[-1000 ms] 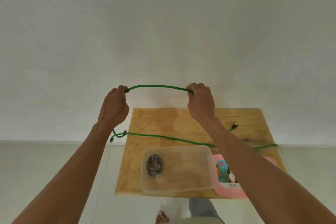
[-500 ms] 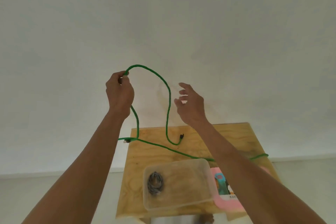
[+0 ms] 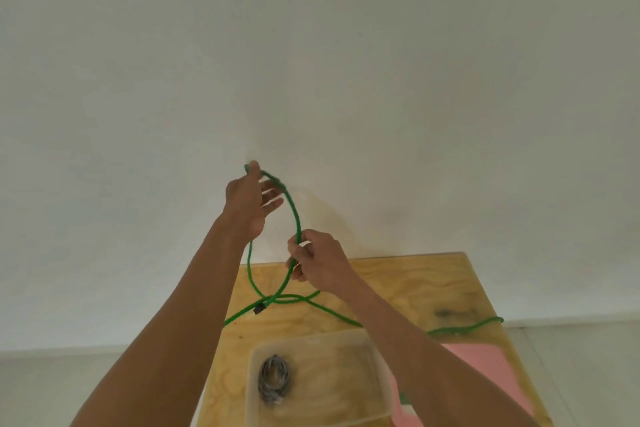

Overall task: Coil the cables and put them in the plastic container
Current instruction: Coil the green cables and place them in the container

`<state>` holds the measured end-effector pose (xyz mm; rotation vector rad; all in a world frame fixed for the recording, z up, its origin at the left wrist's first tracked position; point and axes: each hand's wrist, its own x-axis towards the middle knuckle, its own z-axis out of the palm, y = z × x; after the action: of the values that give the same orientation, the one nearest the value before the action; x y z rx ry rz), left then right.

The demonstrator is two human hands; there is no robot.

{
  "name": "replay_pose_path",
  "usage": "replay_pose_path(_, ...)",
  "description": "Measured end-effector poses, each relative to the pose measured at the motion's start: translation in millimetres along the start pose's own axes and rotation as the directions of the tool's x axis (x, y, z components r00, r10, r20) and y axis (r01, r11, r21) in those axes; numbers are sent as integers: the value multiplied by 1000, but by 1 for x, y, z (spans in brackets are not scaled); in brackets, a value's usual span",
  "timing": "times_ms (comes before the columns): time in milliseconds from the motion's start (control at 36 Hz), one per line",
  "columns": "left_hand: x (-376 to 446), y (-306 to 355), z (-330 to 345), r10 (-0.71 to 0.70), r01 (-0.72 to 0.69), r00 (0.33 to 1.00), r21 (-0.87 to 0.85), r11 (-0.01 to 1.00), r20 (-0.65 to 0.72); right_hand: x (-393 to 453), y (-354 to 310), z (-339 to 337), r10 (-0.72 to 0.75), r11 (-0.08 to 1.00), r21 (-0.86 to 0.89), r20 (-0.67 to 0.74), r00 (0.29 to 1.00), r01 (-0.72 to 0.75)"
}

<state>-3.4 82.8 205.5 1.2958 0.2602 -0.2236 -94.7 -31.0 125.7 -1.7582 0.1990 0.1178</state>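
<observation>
A long green cable (image 3: 293,215) forms one loop in the air above the wooden table (image 3: 408,284). My left hand (image 3: 250,201) holds the top of the loop, fingers partly spread. My right hand (image 3: 317,262) pinches the right side of the loop lower down. The rest of the cable trails across the table to its right edge, and a dark plug end hangs near the loop's crossing. A clear plastic container (image 3: 377,367) sits at the table's near edge with a coiled grey cable (image 3: 273,378) inside.
A pink box (image 3: 485,367) lies to the right of the container on the table. A white wall rises right behind the table. Pale floor shows on both sides.
My right hand, which had let go of the cable, has dropped and taken hold of the loop's right side. My left hand has shifted right with the top of the loop.
</observation>
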Motion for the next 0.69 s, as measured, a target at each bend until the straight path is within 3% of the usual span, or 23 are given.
replay_pose_path(56,2,-14,-5,2,-36,995,332,943,102,6,-2,-9,45,993,109,-41,998,-40)
replay_pose_path(111,0,-29,-11,-65,-61,976,542,838,210,12,-3,-16,77,980,188,-90,993,-59)
replay_pose_path(222,-8,-55,-25,-234,-119,886,685,719,400,27,-5,-28,156,952,290,-198,968,-94)
replay_pose_path(333,-13,-62,-31,-167,-173,873,611,772,458,36,-13,-35,256,883,450,-213,943,-138)
replay_pose_path(444,-12,-54,-34,-175,-231,872,698,678,457,37,-24,-37,319,804,572,-187,929,-161)
replay_pose_path(556,-14,-46,-34,-95,-190,896,568,801,434,34,-32,-37,251,855,492,-114,961,-165)
replay_pose_path(694,-17,-42,-20,-6,-73,934,206,976,358,22,-35,-31,181,912,371,24,983,-177)
